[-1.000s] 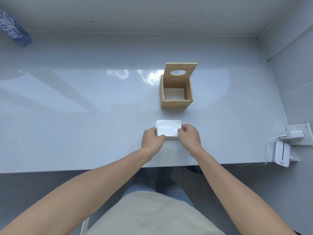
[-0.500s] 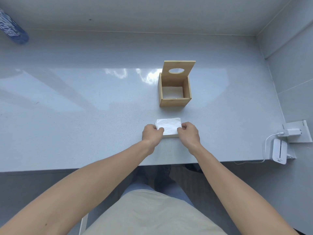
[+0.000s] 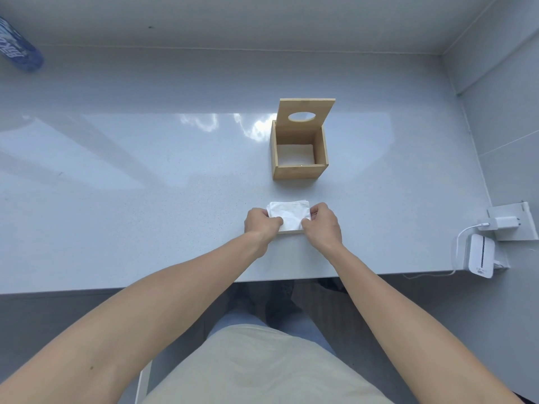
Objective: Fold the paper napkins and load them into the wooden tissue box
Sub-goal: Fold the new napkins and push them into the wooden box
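Observation:
A small stack of white folded paper napkins (image 3: 290, 214) lies on the grey table, on what looks like a thin wooden board whose near edge shows. My left hand (image 3: 260, 223) grips the stack's near left corner. My right hand (image 3: 322, 223) grips its near right corner. Beyond them stands the wooden tissue box (image 3: 299, 171), open on top, with its lid (image 3: 304, 115) tipped up at the back, an oval hole in it. Something white lies at the bottom of the box.
A blue bottle (image 3: 17, 45) lies at the far left edge. At the right, off the table's end, are a white device (image 3: 479, 256) with a cable and a white plug (image 3: 504, 222) in a socket. A wall closes the right side.
My hands stay on the napkin stack; their fingers have shifted slightly inward along its near edge. The view has drifted a little, and the box has not moved.

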